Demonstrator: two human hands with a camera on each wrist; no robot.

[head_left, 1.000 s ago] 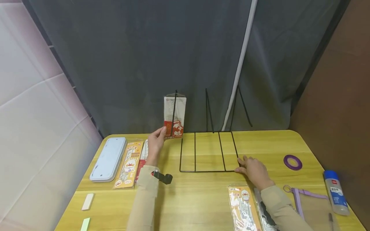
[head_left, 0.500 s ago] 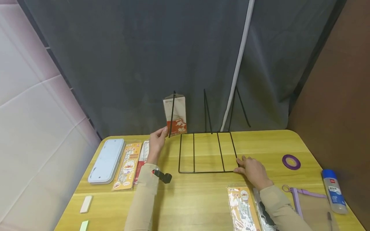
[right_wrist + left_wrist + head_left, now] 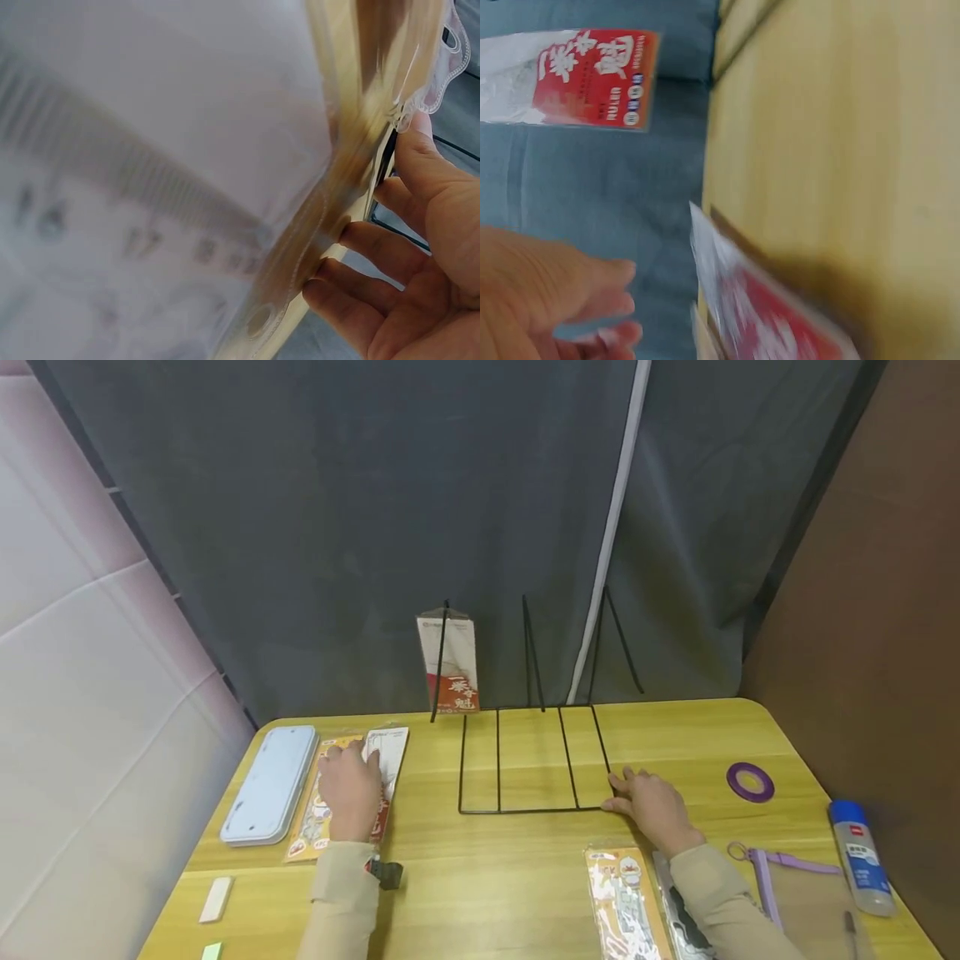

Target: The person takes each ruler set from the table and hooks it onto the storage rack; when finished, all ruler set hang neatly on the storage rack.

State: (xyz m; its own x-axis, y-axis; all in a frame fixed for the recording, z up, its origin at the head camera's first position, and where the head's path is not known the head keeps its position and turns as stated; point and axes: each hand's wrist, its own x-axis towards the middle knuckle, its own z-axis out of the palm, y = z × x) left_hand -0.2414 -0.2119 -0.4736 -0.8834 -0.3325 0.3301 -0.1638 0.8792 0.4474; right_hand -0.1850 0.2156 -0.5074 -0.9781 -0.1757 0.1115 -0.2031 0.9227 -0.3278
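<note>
A black wire rack (image 3: 517, 811) with upright prongs stands at the back of the wooden table. On its left prong hangs a red-and-white ruler packet (image 3: 456, 647), which no hand touches. My left hand (image 3: 350, 793) is over the packets at the left, fingers loosely bent and nothing in them. Beneath it lie an orange duck stationery packet (image 3: 303, 843) and a second red-and-white ruler packet (image 3: 388, 747); in the left wrist view the hand is apart from that ruler packet (image 3: 765, 315). My right hand (image 3: 655, 806) pinches the rack's front right corner between thumb and fingers.
A white tin case (image 3: 270, 785) lies at far left, with a white eraser (image 3: 216, 899) nearer. Another orange packet (image 3: 626, 902) is beside my right forearm. Purple tape (image 3: 750, 782), a mesh pouch (image 3: 813, 893) and a glue bottle (image 3: 862, 860) are at right.
My left hand has let go of the ruler packet, now hanging on the left prong, and has moved left and down to the packets. The right hand stays on the rack's corner.
</note>
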